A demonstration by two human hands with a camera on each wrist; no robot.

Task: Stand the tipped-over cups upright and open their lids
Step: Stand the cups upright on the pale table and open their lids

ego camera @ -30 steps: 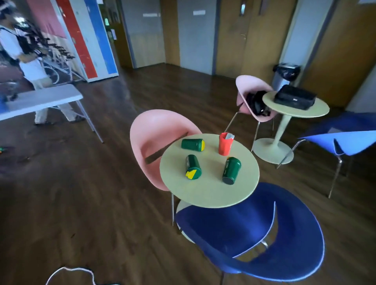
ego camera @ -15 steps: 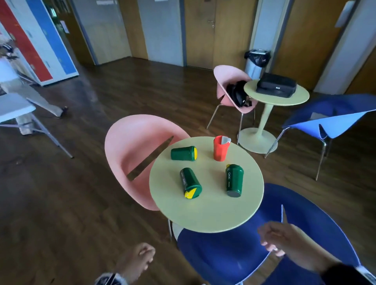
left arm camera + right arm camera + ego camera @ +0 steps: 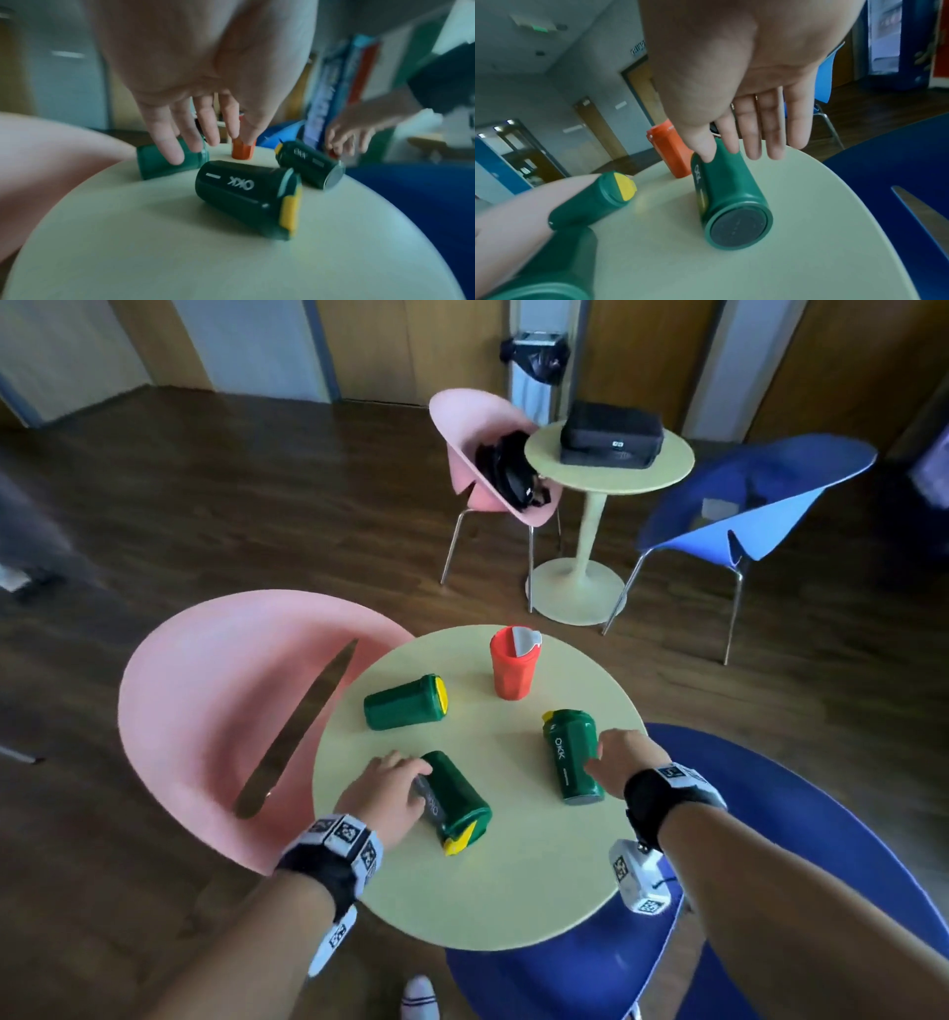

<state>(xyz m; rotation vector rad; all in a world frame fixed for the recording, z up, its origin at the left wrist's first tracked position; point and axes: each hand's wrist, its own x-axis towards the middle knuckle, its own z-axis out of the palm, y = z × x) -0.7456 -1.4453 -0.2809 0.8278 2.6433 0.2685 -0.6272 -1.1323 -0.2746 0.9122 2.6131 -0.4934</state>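
Three green cups with yellow lid flaps lie on their sides on the round pale table [image 3: 513,880]. My left hand [image 3: 411,770] hovers with straight, spread fingers [image 3: 174,154] at the base end of the near-left cup [image 3: 454,801] [image 3: 246,194]. My right hand [image 3: 603,752] is open over the right cup [image 3: 572,755] [image 3: 726,194], with its thumb [image 3: 703,150] at the cup's upper side. The third green cup [image 3: 405,702] [image 3: 595,201] lies untouched at the back left. An orange cup [image 3: 511,672] stands upright with its lid flap raised.
A pink chair [image 3: 221,711] is tucked against the table's left side and a blue chair [image 3: 770,891] against its near right. Farther back stand a second round table [image 3: 672,469] bearing a black case [image 3: 608,434], another pink chair and another blue chair.
The view has come closer over the table. Both hands have risen from below the table's edge and reached out to the two nearer green cups.
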